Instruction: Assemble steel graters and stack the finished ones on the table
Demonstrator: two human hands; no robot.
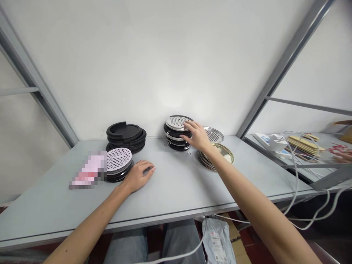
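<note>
While the right hand (197,136) reaches far across the grey table (176,190), its spread fingers lie on the round silver plate full of little holes (177,123), not closed around it. That plate tops a short stack of black rings (177,138) by the wall. Flat and loose, the left hand (139,175) rests on the table beside another holed silver disc on black rings (118,163), holding nothing.

Perforated steel disc (178,122) tops a black stack, seemingly level.
</note>
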